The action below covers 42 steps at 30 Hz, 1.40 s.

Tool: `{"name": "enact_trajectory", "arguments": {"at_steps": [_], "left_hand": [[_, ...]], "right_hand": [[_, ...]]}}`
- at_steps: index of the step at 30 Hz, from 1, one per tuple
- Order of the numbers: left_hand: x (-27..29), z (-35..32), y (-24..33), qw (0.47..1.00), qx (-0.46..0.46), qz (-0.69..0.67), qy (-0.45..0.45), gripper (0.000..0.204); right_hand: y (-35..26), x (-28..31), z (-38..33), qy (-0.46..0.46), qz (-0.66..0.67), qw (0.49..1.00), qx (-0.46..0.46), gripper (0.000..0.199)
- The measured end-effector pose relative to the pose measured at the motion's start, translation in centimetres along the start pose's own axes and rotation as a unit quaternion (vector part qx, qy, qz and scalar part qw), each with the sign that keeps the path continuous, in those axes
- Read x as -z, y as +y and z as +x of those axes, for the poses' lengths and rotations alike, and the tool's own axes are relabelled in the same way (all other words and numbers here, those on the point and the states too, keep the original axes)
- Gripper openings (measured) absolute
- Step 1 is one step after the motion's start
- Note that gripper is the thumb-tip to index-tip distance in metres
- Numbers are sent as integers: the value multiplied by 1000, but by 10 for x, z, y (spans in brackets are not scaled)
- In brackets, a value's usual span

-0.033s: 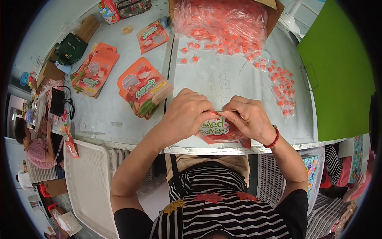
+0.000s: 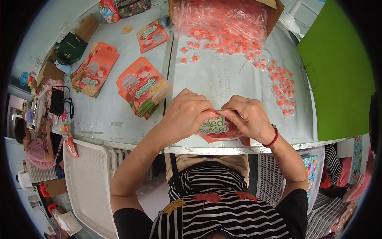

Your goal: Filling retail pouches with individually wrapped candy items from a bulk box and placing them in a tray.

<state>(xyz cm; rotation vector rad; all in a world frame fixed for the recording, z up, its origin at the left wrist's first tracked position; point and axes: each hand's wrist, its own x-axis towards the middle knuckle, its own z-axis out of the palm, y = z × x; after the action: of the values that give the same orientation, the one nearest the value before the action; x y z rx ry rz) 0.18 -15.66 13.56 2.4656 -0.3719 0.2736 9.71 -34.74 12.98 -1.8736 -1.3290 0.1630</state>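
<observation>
Close to the table's front edge, a red printed candy pouch (image 2: 218,127) is pinched along its upper edge by both hands. My left hand (image 2: 190,113) grips that edge with thumb and fingers. The fingers of my right hand (image 2: 247,116) close on the same edge, just to the right, so the fingertips nearly meet. Much of the pouch lies behind my hands and I cannot tell whether its mouth is sealed. Left of my left hand lies a thick stack of flat pouches (image 2: 144,88). Individually wrapped red candies (image 2: 283,89) form a loose trail to the right.
A cardboard box (image 2: 275,18) at the back spills a plastic bag of wrapped candies (image 2: 223,24) onto the table. More pouches (image 2: 95,71) lie at the left, others (image 2: 152,36) farther back. A green panel (image 2: 338,75) borders the right side. White plastic trays (image 2: 85,175) stand below the front edge.
</observation>
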Motion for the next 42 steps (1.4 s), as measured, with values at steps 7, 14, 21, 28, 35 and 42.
{"name": "enact_trajectory", "arguments": {"at_steps": [7, 14, 21, 28, 35, 42], "left_hand": [[17, -14, -25, 942, 67, -47, 325, 20], [-50, -49, -40, 764, 275, -564, 153, 33], [-70, -27, -17, 783, 300, -537, 91, 31], [-72, -35, -9, 811, 216, -493, 232, 29], [-54, -39, -2, 805, 204, -530, 169, 26], [-46, -40, 7, 796, 217, -538, 173, 29]], "right_hand": [[10, 13, 0, 47, 82, 995, -44, 14], [30, -4, -3, 141, 398, 895, -143, 16], [29, -18, -10, 182, 425, 868, -181, 15], [21, -19, -18, 29, 420, 867, -268, 24], [16, -28, -25, 84, 416, 874, -236, 19], [16, -27, -26, 93, 449, 866, -198, 20]]}}
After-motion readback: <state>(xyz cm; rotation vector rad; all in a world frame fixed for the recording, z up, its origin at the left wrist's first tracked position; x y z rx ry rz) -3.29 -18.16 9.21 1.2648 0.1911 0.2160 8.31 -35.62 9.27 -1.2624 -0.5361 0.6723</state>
